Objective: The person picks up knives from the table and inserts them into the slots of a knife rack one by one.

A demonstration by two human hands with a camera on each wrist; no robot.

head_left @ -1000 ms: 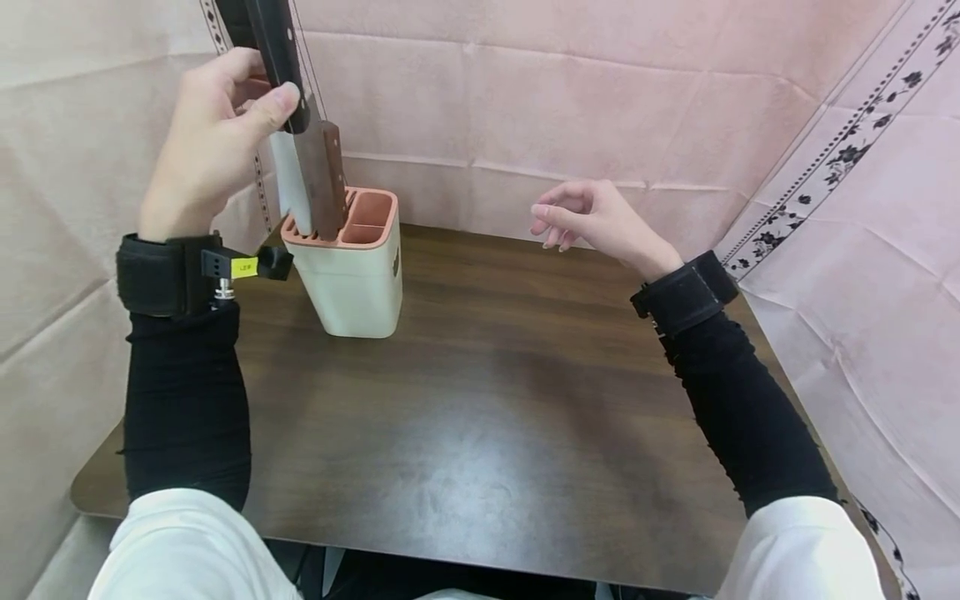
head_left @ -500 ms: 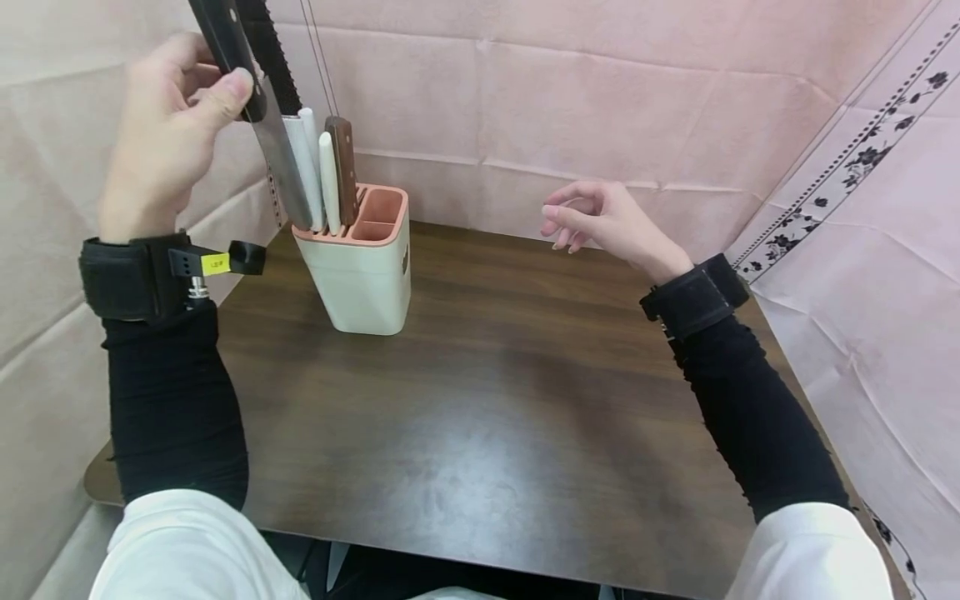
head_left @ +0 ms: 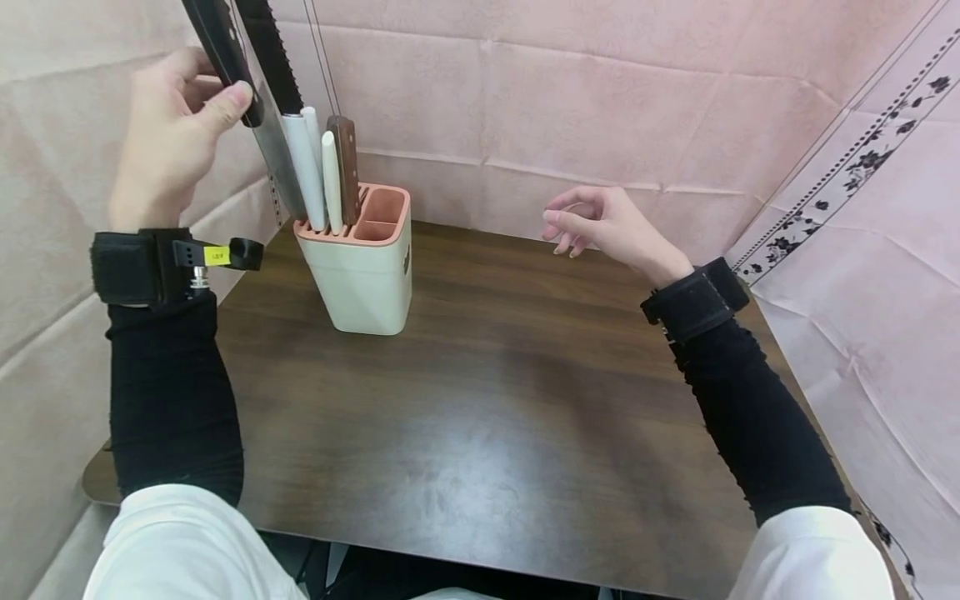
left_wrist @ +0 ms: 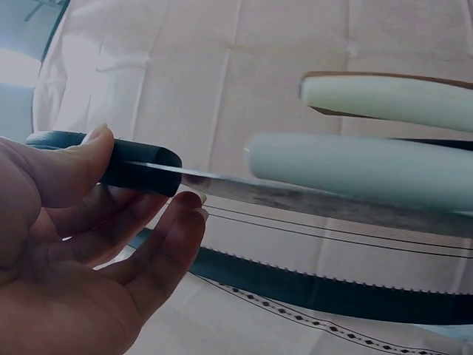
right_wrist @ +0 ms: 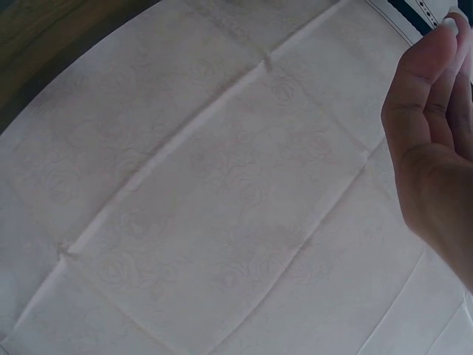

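In the head view, my left hand point(head_left: 168, 137) pinches the black handle of a kitchen knife point(head_left: 279, 162) between thumb and fingers. Its broad blade slants down to the left side of a pale green knife holder point(head_left: 356, 287); the tip is hidden there. Up close in the left wrist view, the thumb presses the black handle point(left_wrist: 144, 166). White-handled knives point(head_left: 305, 171) and a brown wooden handle point(head_left: 344, 167) stand upright in the holder's slots, right of the blade. My right hand point(head_left: 600, 218) hovers over the table's far side, fingers loosely curled, holding nothing.
The holder has a coral top point(head_left: 382, 204) with larger compartments at its right. It stands at the back left of a brown wooden table point(head_left: 480, 400). Pink cloth point(head_left: 525, 108) with patterned dark borders hangs behind and at both sides.
The left hand has shifted left with the knife, which now leans further left, uncovering the white handles. Over the last half second it has barely moved. The right hand keeps its pose.
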